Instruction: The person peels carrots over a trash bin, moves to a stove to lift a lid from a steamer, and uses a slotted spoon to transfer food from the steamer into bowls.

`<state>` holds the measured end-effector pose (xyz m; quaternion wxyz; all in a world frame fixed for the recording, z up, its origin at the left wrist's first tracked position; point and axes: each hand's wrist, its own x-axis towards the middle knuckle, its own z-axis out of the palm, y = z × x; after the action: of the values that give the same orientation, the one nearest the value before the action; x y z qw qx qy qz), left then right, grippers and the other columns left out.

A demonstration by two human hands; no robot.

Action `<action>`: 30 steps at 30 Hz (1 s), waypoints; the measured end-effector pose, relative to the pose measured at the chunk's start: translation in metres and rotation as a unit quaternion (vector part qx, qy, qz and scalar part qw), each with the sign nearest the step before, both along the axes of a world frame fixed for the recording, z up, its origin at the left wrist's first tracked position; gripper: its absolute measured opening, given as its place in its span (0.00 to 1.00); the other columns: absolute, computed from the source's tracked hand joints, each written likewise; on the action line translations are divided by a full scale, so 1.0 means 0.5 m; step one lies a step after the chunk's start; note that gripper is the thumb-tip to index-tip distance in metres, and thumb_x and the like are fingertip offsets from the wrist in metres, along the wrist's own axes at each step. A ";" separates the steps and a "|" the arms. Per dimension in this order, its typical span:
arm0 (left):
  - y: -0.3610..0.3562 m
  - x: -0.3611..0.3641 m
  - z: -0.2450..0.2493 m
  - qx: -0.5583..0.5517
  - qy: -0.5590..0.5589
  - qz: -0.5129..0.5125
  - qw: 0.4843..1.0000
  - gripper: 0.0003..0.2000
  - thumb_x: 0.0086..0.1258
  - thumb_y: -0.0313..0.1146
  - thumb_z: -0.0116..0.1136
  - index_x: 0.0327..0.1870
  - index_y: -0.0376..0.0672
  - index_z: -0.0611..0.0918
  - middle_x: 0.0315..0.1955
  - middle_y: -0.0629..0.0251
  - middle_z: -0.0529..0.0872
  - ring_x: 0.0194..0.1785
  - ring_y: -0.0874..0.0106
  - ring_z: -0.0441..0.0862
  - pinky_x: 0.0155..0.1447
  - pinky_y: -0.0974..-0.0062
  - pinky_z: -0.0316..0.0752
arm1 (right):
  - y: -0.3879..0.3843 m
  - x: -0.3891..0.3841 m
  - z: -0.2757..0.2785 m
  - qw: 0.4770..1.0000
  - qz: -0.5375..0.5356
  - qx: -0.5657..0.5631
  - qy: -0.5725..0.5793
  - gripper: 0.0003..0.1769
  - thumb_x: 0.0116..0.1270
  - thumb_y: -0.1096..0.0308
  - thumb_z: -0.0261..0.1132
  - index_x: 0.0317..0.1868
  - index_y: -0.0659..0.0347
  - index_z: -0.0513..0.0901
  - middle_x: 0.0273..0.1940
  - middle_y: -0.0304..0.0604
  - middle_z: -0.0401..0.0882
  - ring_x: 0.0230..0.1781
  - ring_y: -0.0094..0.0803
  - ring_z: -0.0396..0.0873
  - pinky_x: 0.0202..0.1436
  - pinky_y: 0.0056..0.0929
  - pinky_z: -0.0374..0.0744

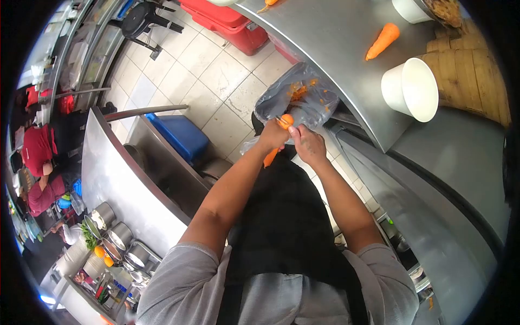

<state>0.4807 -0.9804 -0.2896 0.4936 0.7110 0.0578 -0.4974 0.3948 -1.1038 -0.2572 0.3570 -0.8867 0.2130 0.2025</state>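
A carrot [287, 120] is held over a grey plastic bag [325, 92], its thick end up and its narrow end showing below my hands. My left hand [271, 136] is closed beside it, around what looks like a peeler [280, 120]; only a small metal part shows by the carrot's top. Closed against the carrot from the other side is my right hand [310, 145], with its thumb near the thick end. Orange peelings [298, 93] lie inside the bag. The middle of the carrot is hidden by my fingers.
On the steel counter [336, 43] at right are another carrot [385, 41], a white tub [410, 90] and a bamboo steamer [466, 76]. A blue bin [179, 138], red cooler box [227, 24] and black stool [139, 21] stand around. A person in red [39, 151] is far left.
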 end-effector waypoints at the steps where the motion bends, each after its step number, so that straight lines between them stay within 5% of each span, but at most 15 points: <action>1: -0.002 -0.001 0.003 0.012 -0.012 -0.019 1.000 0.22 0.54 0.28 0.64 0.51 0.32 0.75 0.21 0.59 0.80 0.13 0.70 0.76 0.15 0.71 0.70 | -0.010 0.003 -0.008 1.000 0.000 0.000 0.002 0.34 0.75 0.40 0.39 0.49 0.63 0.78 0.41 0.61 0.83 0.46 0.59 0.80 0.51 0.52 0.74; 5: 0.001 -0.009 0.014 0.054 -0.085 -0.070 0.992 0.25 0.52 0.29 0.64 0.53 0.29 0.75 0.20 0.55 0.81 0.15 0.68 0.79 0.17 0.69 0.71 | -0.062 0.005 -0.069 0.997 -0.047 -0.038 0.048 0.33 0.75 0.40 0.39 0.44 0.63 0.78 0.40 0.62 0.82 0.45 0.61 0.79 0.50 0.54 0.73; 8: 0.006 -0.018 0.021 0.091 -0.097 -0.077 0.988 0.27 0.51 0.29 0.62 0.55 0.28 0.74 0.20 0.52 0.82 0.15 0.67 0.80 0.20 0.68 0.74 | -0.037 -0.002 -0.030 0.999 0.028 -0.005 0.036 0.35 0.75 0.40 0.38 0.44 0.63 0.80 0.43 0.61 0.82 0.47 0.60 0.78 0.53 0.53 0.73; 11: 0.002 -0.029 0.003 0.108 -0.094 -0.120 0.982 0.29 0.53 0.33 0.65 0.58 0.30 0.73 0.26 0.46 0.85 0.25 0.59 0.85 0.32 0.65 0.80 | -0.061 -0.010 -0.078 0.996 0.002 -0.042 0.072 0.34 0.75 0.40 0.38 0.44 0.62 0.80 0.42 0.61 0.82 0.47 0.59 0.78 0.53 0.52 0.73; 13: 0.018 -0.046 -0.028 0.156 -0.293 -0.188 0.924 0.30 0.53 0.39 0.68 0.57 0.36 0.74 0.36 0.46 0.85 0.39 0.53 0.86 0.42 0.60 0.79 | -0.069 -0.014 -0.106 0.997 -0.046 -0.034 0.056 0.34 0.75 0.40 0.38 0.45 0.63 0.79 0.42 0.61 0.82 0.48 0.58 0.78 0.54 0.52 0.73; 16: 0.026 -0.050 -0.050 0.137 -0.202 -0.149 0.958 0.33 0.53 0.45 0.70 0.57 0.35 0.73 0.43 0.42 0.84 0.53 0.48 0.81 0.54 0.58 0.75 | -0.031 -0.006 -0.015 0.993 0.069 0.012 0.096 0.36 0.75 0.40 0.38 0.48 0.65 0.79 0.47 0.60 0.82 0.51 0.57 0.79 0.56 0.50 0.74; 20: 0.027 -0.046 -0.042 0.153 -0.261 -0.202 0.931 0.31 0.57 0.43 0.69 0.57 0.35 0.71 0.39 0.46 0.85 0.42 0.53 0.86 0.46 0.60 0.79 | -0.064 -0.039 -0.130 0.993 -0.044 -0.037 0.106 0.33 0.76 0.42 0.39 0.47 0.63 0.80 0.46 0.60 0.82 0.49 0.58 0.78 0.54 0.49 0.74; 22: 0.032 -0.043 -0.020 0.067 -0.047 -0.097 0.992 0.27 0.58 0.38 0.70 0.54 0.37 0.70 0.33 0.54 0.83 0.30 0.63 0.86 0.34 0.65 0.80 | -0.048 -0.038 -0.108 0.996 -0.059 0.009 0.071 0.33 0.76 0.42 0.40 0.47 0.63 0.80 0.45 0.60 0.82 0.49 0.58 0.79 0.53 0.49 0.74; 23: 0.037 -0.052 -0.011 0.068 -0.042 -0.097 0.992 0.27 0.58 0.38 0.70 0.54 0.37 0.70 0.33 0.54 0.83 0.30 0.63 0.86 0.34 0.65 0.80 | -0.041 -0.042 -0.087 0.995 -0.075 0.047 0.036 0.33 0.76 0.42 0.40 0.47 0.63 0.80 0.45 0.59 0.82 0.48 0.57 0.79 0.53 0.49 0.74; 25: 0.029 -0.037 0.019 -0.115 0.094 0.057 0.987 0.24 0.58 0.32 0.70 0.51 0.39 0.69 0.28 0.61 0.80 0.21 0.72 0.80 0.22 0.72 0.76 | -0.022 -0.036 -0.033 0.999 -0.024 0.041 0.021 0.33 0.75 0.41 0.40 0.45 0.62 0.80 0.39 0.60 0.82 0.45 0.58 0.80 0.50 0.52 0.75; 27: 0.027 -0.030 0.035 -0.058 0.103 0.053 0.992 0.22 0.56 0.27 0.68 0.48 0.38 0.69 0.26 0.61 0.79 0.18 0.71 0.79 0.19 0.72 0.74 | -0.015 -0.031 -0.021 0.999 0.045 0.017 0.021 0.33 0.75 0.41 0.41 0.44 0.62 0.80 0.40 0.62 0.82 0.45 0.58 0.80 0.50 0.52 0.75; 30: 0.032 -0.042 0.009 0.036 -0.022 -0.029 0.999 0.23 0.53 0.26 0.66 0.50 0.36 0.70 0.25 0.63 0.79 0.16 0.72 0.77 0.19 0.74 0.72 | -0.056 -0.020 -0.077 0.998 -0.022 -0.042 0.043 0.31 0.75 0.42 0.41 0.44 0.61 0.80 0.39 0.59 0.83 0.44 0.57 0.80 0.49 0.51 0.75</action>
<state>0.4597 -0.9645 -0.2850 0.4542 0.7402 0.0443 -0.4937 0.3845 -1.1319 -0.2957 0.3140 -0.8864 0.2564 0.2237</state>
